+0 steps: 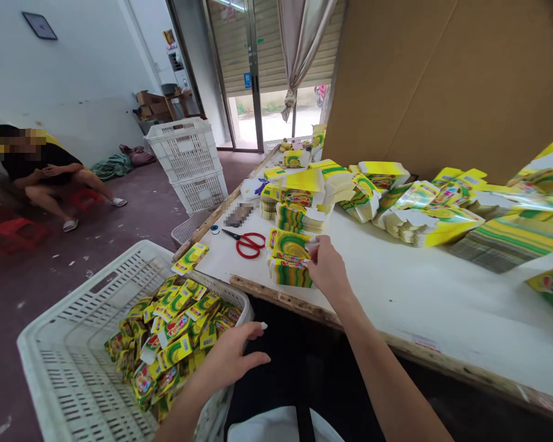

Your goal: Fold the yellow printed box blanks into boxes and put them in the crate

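My right hand (327, 267) reaches to a small stack of flat yellow-green cartons (289, 258) near the table's front edge, its fingers pinching the top carton's right edge. My left hand (233, 356) hovers over the right rim of a white plastic crate (74, 368), fingers loosely spread and holding nothing. The crate holds several folded yellow-green boxes (175, 331).
Red scissors (249, 244) and a tape roll (215, 229) lie on the white table (396, 288). More carton stacks (304, 196) fill the table's back. One carton (190, 258) sits on the table's corner. Stacked white crates (188, 159) stand behind. A person (46, 172) sits at left.
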